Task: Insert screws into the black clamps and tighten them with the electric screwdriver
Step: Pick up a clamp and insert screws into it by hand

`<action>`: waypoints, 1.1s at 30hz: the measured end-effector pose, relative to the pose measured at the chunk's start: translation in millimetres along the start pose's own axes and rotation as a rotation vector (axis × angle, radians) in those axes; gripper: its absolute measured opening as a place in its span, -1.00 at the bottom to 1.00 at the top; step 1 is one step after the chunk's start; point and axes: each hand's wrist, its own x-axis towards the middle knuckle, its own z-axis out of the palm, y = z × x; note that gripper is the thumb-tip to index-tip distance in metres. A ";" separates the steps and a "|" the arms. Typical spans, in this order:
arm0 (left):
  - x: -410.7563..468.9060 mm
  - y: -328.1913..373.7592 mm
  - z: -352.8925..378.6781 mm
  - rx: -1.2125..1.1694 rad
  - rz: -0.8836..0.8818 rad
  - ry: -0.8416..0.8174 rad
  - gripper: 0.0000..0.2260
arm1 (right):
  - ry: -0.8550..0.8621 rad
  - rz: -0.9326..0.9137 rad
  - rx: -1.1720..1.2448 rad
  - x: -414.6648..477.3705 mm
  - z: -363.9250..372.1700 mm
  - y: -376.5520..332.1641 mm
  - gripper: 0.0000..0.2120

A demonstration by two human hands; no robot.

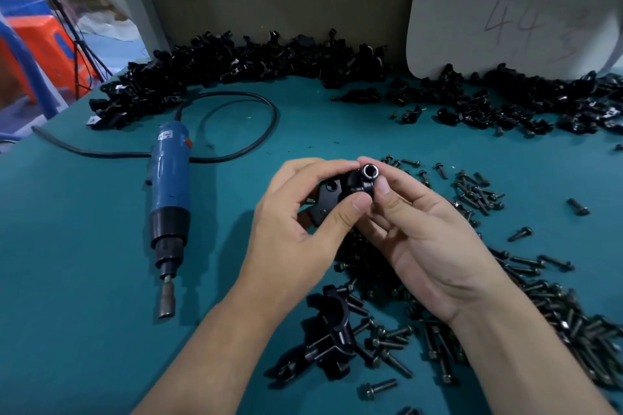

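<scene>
My left hand [296, 222] grips a black clamp [328, 195] above the teal table, thumb and fingers around its body. My right hand [424, 236] pinches a screw [369, 172] by its hex head at the clamp's upper right end, the head facing the camera. The blue electric screwdriver [169, 185] lies on the table to the left of my hands, bit pointing toward me, with nothing holding it. Loose screws [478, 194] are scattered to the right.
A long heap of black clamps [236, 61] runs along the back wall and to the right [539, 101]. A few clamps with screws in them [328, 337] lie near my forearms. The screwdriver's black cable [236, 152] loops behind it. A grey board [512, 13] leans at the back right.
</scene>
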 end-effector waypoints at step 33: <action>6.1 1.5 -12.3 -0.298 -0.062 -0.069 -0.66 | -0.050 0.094 -0.004 -2.6 -1.0 -3.2 -0.60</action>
